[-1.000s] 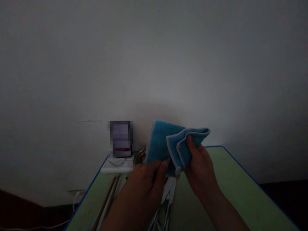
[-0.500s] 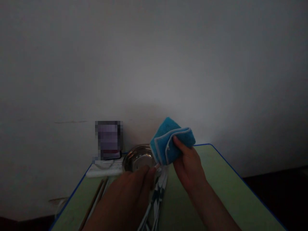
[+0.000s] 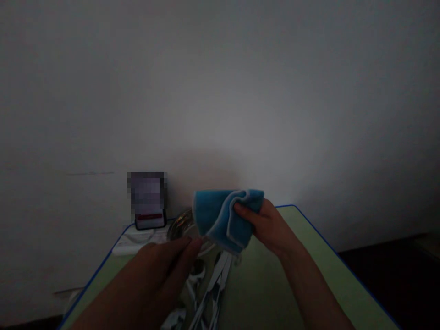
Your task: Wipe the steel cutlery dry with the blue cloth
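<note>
My right hand (image 3: 266,224) grips a folded blue cloth (image 3: 213,211) with pale edging, the thumb pressed on its front fold. My left hand (image 3: 172,261) is closed in a pinch at the cloth's lower left edge. Whatever those fingers hold is too dark and small to make out. Behind the left hand and cloth, a shiny metal bowl (image 3: 178,224) is partly hidden. Long shiny strips (image 3: 215,288), pale with dark patches, lie on the table below the cloth.
The green table (image 3: 271,293) has a blue edge and stands against a grey wall (image 3: 220,91). A blurred-out upright device (image 3: 149,220) stands at the back left. In front of it lies a white flat item (image 3: 127,243). More shiny pieces (image 3: 175,318) lie near the left forearm.
The cloth has turned and come lower and to the left, its top edge now nearly level. Both hands have shifted left, the left still beside the cloth. The view has moved slightly.
</note>
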The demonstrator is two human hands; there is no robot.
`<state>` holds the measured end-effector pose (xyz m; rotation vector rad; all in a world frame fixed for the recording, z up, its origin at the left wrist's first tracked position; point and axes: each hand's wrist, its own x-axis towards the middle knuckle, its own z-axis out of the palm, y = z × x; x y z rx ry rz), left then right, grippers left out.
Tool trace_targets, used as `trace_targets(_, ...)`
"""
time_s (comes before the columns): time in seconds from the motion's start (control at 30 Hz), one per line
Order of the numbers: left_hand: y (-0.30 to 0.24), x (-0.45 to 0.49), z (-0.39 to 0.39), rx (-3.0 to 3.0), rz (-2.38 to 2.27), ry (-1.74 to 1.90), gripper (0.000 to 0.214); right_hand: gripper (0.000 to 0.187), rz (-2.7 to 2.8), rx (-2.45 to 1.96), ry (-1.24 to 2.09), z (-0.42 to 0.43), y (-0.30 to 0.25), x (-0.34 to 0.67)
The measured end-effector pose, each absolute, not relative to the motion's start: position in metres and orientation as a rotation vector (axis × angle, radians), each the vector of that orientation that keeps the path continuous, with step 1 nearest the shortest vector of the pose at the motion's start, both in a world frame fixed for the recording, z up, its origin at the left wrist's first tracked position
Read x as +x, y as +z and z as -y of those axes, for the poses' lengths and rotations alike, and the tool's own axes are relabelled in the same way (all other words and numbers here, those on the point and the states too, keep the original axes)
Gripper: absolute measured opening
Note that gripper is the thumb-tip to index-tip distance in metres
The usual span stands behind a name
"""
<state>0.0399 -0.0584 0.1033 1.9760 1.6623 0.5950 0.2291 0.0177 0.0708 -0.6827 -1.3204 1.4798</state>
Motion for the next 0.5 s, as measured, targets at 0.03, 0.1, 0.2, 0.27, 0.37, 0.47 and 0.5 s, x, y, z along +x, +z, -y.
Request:
trace_targets(0.03, 0.105, 0.035, 0.059, 1.992, -1.649, 0.515, 0.043, 0.013, 1.549, -0.741, 1.444, -0.018, 0.072, 0.240)
trace_targets(0.1, 0.108, 0.029, 0.059, 2.034, -1.629, 0.383, 0.046, 0.015, 1.931, -0.825, 1.375, -0.018, 0.076, 0.257)
trace_targets(0.2, 0.110, 0.028, 0.056, 2.105, -1.637, 0.314, 0.048, 0.015, 2.126, -0.867, 1.201, -0.016, 0.083, 0.267)
trace_targets(0.27, 0.109, 0.030, 0.055, 2.140, -1.660, 0.303, 0.049, 0.015, 2.131, -0.878, 1.127, -0.014, 0.088, 0.266)
trace_targets(0.37, 0.105, 0.030, 0.056, 2.170, -1.657, 0.328, 0.051, 0.012, 2.124, -0.892, 1.089, -0.012, 0.093, 0.263)
trace_targets(0.47, 0.102, 0.028, 0.060, 2.182, -1.637, 0.408, 0.049, 0.010, 2.096, -0.916, 1.081, -0.009, 0.096, 0.262)
trace_targets(0.5, 0.103, 0.028, 0.061, 2.183, -1.632, 0.437, 0.047, 0.009, 2.060, -0.919, 1.096, -0.008, 0.096, 0.261)
